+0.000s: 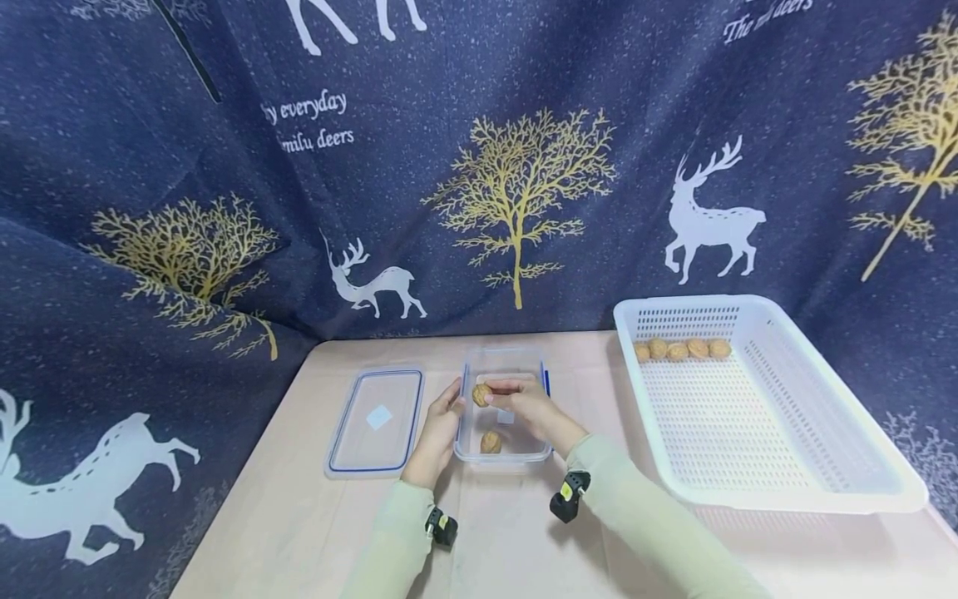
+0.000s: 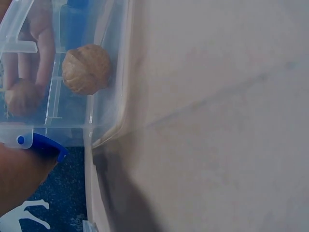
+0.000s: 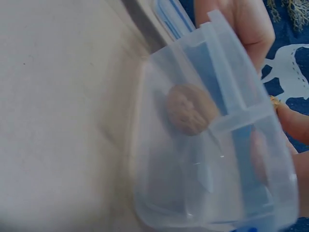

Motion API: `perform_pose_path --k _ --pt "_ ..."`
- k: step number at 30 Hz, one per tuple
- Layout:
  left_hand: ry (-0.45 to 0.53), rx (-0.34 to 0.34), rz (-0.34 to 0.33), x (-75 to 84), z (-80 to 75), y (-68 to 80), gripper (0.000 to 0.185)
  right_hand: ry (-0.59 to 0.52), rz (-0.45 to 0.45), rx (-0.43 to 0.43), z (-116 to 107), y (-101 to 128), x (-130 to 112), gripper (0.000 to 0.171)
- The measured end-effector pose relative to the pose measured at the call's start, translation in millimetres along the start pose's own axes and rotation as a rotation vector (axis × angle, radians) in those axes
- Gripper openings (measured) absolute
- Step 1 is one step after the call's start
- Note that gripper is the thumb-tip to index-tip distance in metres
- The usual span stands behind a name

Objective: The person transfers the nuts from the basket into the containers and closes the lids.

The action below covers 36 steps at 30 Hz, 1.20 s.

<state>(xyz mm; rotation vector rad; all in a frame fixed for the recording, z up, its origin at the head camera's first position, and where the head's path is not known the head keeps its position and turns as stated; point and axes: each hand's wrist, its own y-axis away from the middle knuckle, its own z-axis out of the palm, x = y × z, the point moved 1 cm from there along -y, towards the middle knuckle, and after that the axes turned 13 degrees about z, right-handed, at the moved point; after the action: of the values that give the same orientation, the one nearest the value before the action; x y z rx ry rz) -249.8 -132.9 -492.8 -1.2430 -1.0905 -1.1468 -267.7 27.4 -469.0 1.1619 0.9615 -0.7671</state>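
Observation:
A clear plastic container [image 1: 503, 366] stands on the table, with one walnut [image 1: 490, 442] lying at its near end. My right hand [image 1: 496, 396] is over the container and pinches a second walnut [image 1: 481, 394] in its fingertips. My left hand [image 1: 445, 413] grips the container's left wall. In the left wrist view the lying walnut [image 2: 87, 69] shows through the wall, and the held walnut [image 2: 21, 96] is blurred behind it. The right wrist view shows the container [image 3: 203, 193] with the lying walnut [image 3: 190, 108] inside.
The container's blue-rimmed lid [image 1: 377, 420] lies flat just to its left. A white perforated basket [image 1: 786, 499] fills the table's right side, with several walnuts [image 1: 683, 349] along its far wall. A dark blue deer-print curtain hangs behind and to the left.

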Motion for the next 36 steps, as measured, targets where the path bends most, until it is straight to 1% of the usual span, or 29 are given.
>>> perform_pose_path --k 5,10,13,15,20,25,31,36 --pt "0.007 0.007 -0.012 1.4 0.6 0.2 0.05 0.0 0.04 0.018 4 -5 7 0.036" --pt "0.002 0.009 -0.024 1.9 0.8 0.6 0.051 0.035 0.063 0.028 7 -7 12 0.033" --pt "0.001 0.007 -0.026 1.7 0.7 0.9 0.05 0.063 0.068 0.013 9 -7 15 0.032" --pt "-0.002 0.004 -0.021 1.6 0.5 1.0 0.05 0.101 0.069 0.011 10 -7 16 0.032" --pt "-0.003 0.0 -0.016 1.3 -0.1 0.8 0.05 0.181 0.081 0.021 13 -8 19 0.031" --pt "-0.003 0.001 -0.011 2.2 0.4 0.9 0.05 0.195 0.101 0.037 13 -7 18 0.032" --pt "0.003 0.003 -0.002 2.4 0.7 1.7 0.05 0.185 0.091 0.041 13 -7 18 0.034" --pt "-0.032 -0.004 -0.014 1.6 -0.1 1.9 0.05 0.219 0.067 0.047 9 -9 15 0.034"
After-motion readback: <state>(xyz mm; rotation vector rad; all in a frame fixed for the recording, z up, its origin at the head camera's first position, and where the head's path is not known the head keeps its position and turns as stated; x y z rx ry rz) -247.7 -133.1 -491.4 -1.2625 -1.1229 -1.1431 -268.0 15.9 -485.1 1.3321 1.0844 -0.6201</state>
